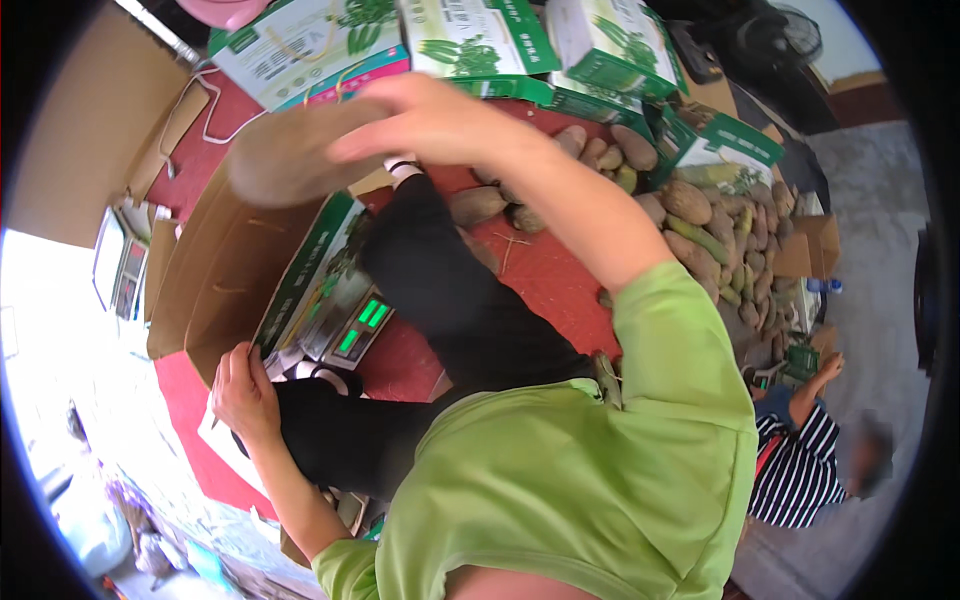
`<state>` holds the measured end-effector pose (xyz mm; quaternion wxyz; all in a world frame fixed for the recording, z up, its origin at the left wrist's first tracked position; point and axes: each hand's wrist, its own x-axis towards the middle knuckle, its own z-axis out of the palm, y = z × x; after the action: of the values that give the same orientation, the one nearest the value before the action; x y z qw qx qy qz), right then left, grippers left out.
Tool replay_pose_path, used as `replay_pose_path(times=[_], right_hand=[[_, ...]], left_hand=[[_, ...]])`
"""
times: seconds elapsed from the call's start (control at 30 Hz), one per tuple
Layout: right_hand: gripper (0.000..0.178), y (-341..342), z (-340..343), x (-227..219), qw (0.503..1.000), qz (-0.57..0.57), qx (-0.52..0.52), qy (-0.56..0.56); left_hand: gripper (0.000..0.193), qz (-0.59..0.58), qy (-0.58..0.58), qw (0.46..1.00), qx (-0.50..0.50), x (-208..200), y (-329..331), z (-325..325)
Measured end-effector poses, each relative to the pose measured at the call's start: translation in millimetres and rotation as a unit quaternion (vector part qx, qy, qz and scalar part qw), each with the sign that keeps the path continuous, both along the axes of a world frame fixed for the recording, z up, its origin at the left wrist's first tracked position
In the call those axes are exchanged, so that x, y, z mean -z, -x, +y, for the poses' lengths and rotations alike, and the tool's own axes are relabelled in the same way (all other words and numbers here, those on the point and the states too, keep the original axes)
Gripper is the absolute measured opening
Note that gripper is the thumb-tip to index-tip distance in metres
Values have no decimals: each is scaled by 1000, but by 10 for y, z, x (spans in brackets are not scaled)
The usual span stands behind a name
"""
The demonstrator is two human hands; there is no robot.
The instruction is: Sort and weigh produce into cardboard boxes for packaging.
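My right hand [420,120] grips a large, mud-brown radish [285,160], blurred by motion, with thumb and fingers around its near end. It is held above the open cardboard carton [235,265] at the left. At that carton's near corner, my left hand [245,390] has its fingers closed over the wall's edge. The carton's green printed side faces a weighing scale [360,330] with lit green digits, standing beside my legs. How much lies inside the carton cannot be seen.
Brown and green radishes [715,235] are heaped at the right, with a few on the red floor [540,280]. Printed green-and-white cartons [480,45] line the far side. A white cable [207,110] lies far left. Another person in a striped shirt [800,470] is at the lower right.
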<state>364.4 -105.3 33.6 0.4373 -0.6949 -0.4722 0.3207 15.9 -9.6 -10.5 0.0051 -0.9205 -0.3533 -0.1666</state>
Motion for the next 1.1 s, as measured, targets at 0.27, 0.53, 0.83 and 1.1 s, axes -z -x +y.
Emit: replay_pose_path(times=[0.27, 0.53, 0.83, 1.1], right_hand=[[30, 946, 811, 232, 901, -373, -202, 91], [17, 756, 572, 342, 981, -173, -72, -57], [19, -96, -987, 1462, 953, -31, 281, -112], [26, -305, -3023, 3013, 856, -155, 349, 348]], left_hand=[[6, 2, -10, 1000, 4, 34, -59, -25], [8, 9, -14, 1000, -2, 74, 12, -6], [12, 23, -32, 999, -5, 114, 43, 15], [16, -1, -52, 998, 26, 161, -24, 25]])
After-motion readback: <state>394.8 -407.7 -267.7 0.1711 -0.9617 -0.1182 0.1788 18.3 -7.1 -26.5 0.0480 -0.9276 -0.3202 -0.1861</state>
